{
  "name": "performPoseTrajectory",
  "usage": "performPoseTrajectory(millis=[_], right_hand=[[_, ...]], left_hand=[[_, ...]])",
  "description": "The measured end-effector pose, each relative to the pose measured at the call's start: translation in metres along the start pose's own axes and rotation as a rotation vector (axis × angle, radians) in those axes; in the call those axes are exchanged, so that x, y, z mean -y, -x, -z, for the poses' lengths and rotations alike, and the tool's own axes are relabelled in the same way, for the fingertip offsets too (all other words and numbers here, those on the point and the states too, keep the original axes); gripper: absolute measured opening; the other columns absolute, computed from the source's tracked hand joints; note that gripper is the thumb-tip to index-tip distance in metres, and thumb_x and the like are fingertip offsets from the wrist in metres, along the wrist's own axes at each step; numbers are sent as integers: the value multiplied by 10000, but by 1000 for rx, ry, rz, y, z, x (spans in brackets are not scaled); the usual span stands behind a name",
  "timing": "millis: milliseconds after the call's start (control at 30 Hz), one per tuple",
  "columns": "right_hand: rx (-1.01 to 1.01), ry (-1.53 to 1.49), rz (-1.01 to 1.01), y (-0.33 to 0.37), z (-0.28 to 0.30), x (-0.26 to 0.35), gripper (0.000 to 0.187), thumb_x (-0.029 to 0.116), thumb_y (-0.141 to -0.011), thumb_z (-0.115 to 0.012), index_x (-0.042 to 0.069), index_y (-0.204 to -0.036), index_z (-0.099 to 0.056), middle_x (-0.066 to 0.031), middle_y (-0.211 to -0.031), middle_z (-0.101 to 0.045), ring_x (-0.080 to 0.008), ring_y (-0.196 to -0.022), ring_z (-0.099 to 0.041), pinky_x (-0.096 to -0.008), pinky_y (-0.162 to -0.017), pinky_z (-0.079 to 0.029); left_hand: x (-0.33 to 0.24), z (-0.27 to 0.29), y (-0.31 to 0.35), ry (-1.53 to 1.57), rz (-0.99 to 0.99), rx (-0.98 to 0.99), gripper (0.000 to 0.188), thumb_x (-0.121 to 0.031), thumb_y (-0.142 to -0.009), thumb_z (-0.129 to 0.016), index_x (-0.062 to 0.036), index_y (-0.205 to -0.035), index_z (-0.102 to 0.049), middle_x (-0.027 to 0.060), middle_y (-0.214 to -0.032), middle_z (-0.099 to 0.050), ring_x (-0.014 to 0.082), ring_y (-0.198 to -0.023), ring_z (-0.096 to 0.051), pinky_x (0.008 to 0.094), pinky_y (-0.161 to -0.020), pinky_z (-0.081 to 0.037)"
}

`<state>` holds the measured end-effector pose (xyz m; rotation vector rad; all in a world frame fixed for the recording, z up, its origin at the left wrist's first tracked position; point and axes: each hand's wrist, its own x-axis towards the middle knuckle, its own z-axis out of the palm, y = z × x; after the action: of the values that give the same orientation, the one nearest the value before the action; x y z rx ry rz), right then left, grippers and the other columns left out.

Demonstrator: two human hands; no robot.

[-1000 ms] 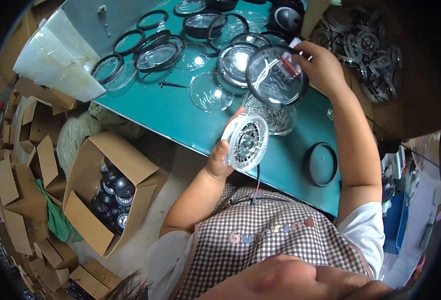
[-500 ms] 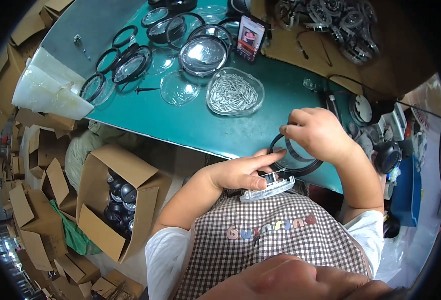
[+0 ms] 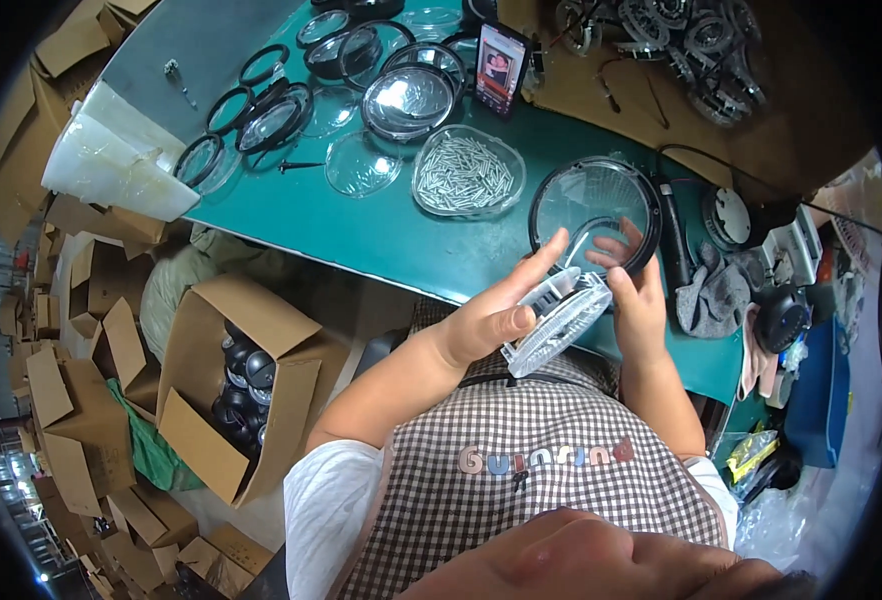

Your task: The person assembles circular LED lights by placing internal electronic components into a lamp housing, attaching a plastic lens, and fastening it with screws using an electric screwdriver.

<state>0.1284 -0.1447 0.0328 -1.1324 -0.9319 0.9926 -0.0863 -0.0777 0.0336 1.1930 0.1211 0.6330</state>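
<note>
My left hand (image 3: pixel 491 318) holds a clear ribbed plastic part (image 3: pixel 561 325), like a round lamp housing seen edge-on, between thumb and outstretched fingers. My right hand (image 3: pixel 638 305) is at the lower rim of a clear lens with a black ring (image 3: pixel 538 215); its thumb is on the near side and its fingers show pale through the lens. The plastic part sits just below the ring, close to both hands; whether the two touch I cannot tell. A clear dish (image 3: pixel 419 200) full of small silvery pins or screws stands left of the ring on the green table (image 3: pixel 361 240).
Black rings and clear lenses (image 3: pixel 406 100) crowd the table's far left. A phone (image 3: pixel 499 68) stands upright behind the dish. A black-handled tool (image 3: pixel 675 235) and a grey cloth (image 3: pixel 711 295) lie to the right. An open carton (image 3: pixel 241 310) with black round parts is at lower left.
The black-ringed lens has risen away from my body and now shows its face. My right hand has moved from its top to its lower rim. The plastic part has tilted up.
</note>
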Motion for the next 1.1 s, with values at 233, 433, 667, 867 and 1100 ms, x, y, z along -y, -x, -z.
performPoseTrajectory(millis=[233, 433, 667, 867, 1100], right_hand=[[-187, -280, -195, -8, -4, 1, 397, 131, -1024, -466, -53, -1372, -417, -247, -1153, -648, -292, -942, -704, -361, -806, -592], [-244, -122, -91, -17, 11, 7, 363, 67, -1004, -459, -64, -1342, -466, -246, -1207, -633, -306, -1025, -696, -373, -862, -587], [-126, -16, 62, -12, -2, -20, 355, -45, -960, -474, -81, -1311, -512, -179, -1262, -606, -270, -1139, -635, -372, -986, -535], [-8, 48, 66, -11, -18, -13, 343, 96, -941, -651, -31, -1253, -583, -91, -1158, -670, -166, -1033, -651, -302, -922, -535], [-119, -275, -241, -18, -2, -10, 306, 97, -976, -573, 0, -1266, -600, -107, -1178, -678, -190, -1025, -671, -312, -884, -553]], left_hand=[[0, -3, -1, 11, 87, 48, 1139, -713, -862, -593, 40, -1575, -122, 244, -1615, -178, 324, -1511, -171, 449, -1215, -136], [-38, -13, 2, -98, -44, -202, 1149, -671, -799, -713, 21, -1562, -202, 223, -1562, -276, 274, -1416, -361, 429, -1120, -363], [-43, -35, -28, -1110, -329, -424, 1208, -701, -656, -801, -10, -1511, -299, 231, -1442, -334, 398, -1316, -396, 487, -1078, -394], [-7, -34, -52, -1278, -110, -480, 1289, -801, -604, -730, -10, -1521, -290, 287, -1465, -322, 481, -1335, -368, 533, -1112, -349], [-32, -20, -40, -1407, -79, -206, 1200, -633, -600, -847, -115, -1544, -318, 277, -1558, -266, 500, -1408, -292, 563, -1149, -282]])
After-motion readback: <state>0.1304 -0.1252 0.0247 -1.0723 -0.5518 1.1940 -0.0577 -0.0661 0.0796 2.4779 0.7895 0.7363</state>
